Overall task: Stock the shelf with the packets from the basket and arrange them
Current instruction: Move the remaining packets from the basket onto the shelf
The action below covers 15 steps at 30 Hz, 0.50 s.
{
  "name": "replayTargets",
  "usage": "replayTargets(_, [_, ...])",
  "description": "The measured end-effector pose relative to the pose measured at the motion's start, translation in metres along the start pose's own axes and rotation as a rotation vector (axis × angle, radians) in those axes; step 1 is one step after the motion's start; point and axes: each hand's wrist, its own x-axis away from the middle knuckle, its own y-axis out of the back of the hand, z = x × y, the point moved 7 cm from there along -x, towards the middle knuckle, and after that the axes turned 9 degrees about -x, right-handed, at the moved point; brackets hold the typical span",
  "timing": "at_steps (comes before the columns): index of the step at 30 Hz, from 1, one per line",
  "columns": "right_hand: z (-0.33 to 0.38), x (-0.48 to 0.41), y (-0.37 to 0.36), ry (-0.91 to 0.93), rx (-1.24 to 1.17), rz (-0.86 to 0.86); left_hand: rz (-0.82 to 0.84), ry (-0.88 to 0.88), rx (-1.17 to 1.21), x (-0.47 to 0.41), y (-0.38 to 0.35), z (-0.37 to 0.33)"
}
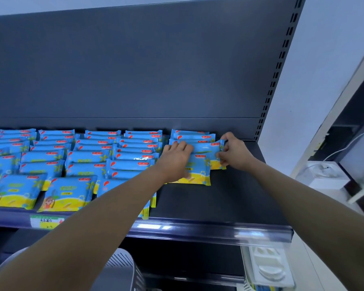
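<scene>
A dark grey shelf [229, 202] with a plain back panel [135, 70] fills the view, and a slotted upright [282, 59] runs up its right side against a pale wall. At the right end of the stock, the fingers [224, 154] of the right hand [234, 153] pinch the right end seal of one packet [206, 147]. The fingers [181, 146] of the left hand [176, 159] curl over its left end, so both hands grip it as it lies across the top of the rightmost column [192, 136], near the back of the shelf. The packet looks light and soft: a thin, glossy film wrap with some give in it, probably slick under the skin and easy to crease. The crimped end seals are therefore the surest places to hold it, and a flat palm on top would steady it as it slides into line. It is bright blue along the upper part with a small red label, and yellow along the lower edge. Its neighbours show the same print with a cartoon figure. To the left, the rows of packets [88, 156] overlap like shingles from the back to the front lip, where a price label [46, 221] sits. The shelf to the right of the hands is bare dark metal. Below the shelf, a pale ribbed container [122, 263], probably the basket, is partly hidden by the left forearm.
</scene>
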Motion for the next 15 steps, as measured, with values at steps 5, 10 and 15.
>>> replayTargets(5, [0.000,0.002,-0.003,-0.033,0.020,-0.026,-0.168,-0.023,0.032,-0.006,0.012,0.001])
replayTargets(10, [0.001,0.011,-0.001,-0.060,0.116,-0.057,-0.183,-0.013,0.093,-0.003,0.007,-0.001])
replayTargets(15, [0.024,0.027,0.008,0.036,0.421,-0.267,-0.196,-0.047,0.042,0.008,0.012,-0.001])
